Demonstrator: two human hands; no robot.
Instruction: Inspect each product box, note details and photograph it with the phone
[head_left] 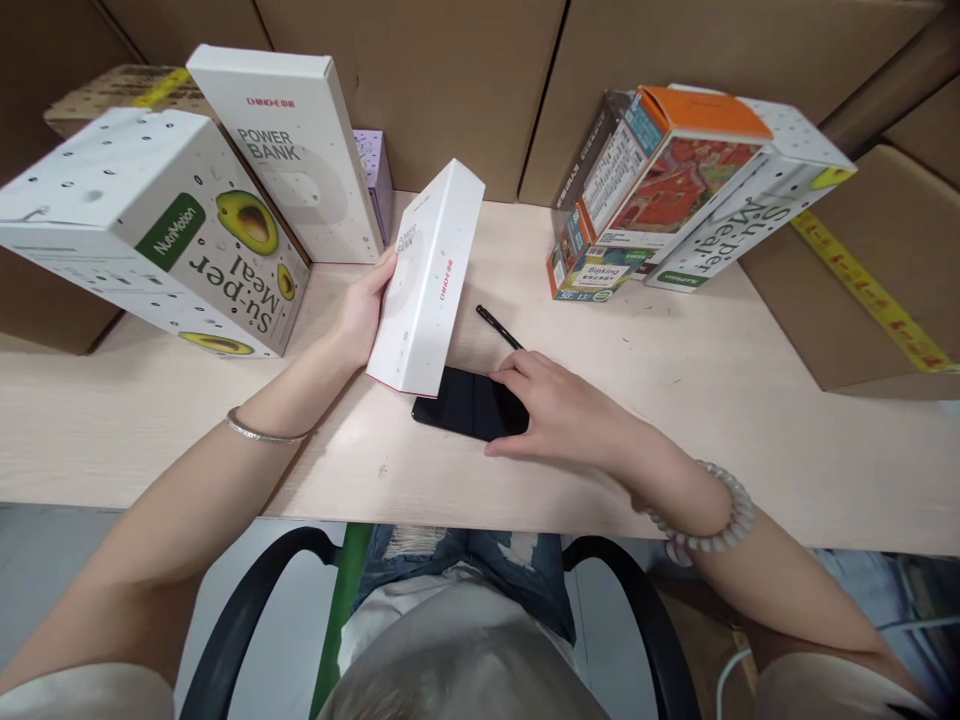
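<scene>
My left hand (364, 312) grips a white power bank box (427, 285) by its left side, thumb on its front. The box is tilted, its lower end over part of a black smartphone (476, 405) lying on the table. Around the phone's right end, the thumb and fingers of my right hand (555, 405) are closed on its long edges. A black pen (499, 326) lies just beyond that hand, its near end close to the knuckles. My left fingers behind the box are hidden.
At the left stand a Su-per Meal box (217, 250) and another white power bank box (300, 160), with a purple box (375, 175) behind. An orange-topped puzzle-like box (667, 180) and a second Su-per Meal box (739, 220) stand right, beside a taped carton (862, 290). Cardboard (442, 90) lines the back.
</scene>
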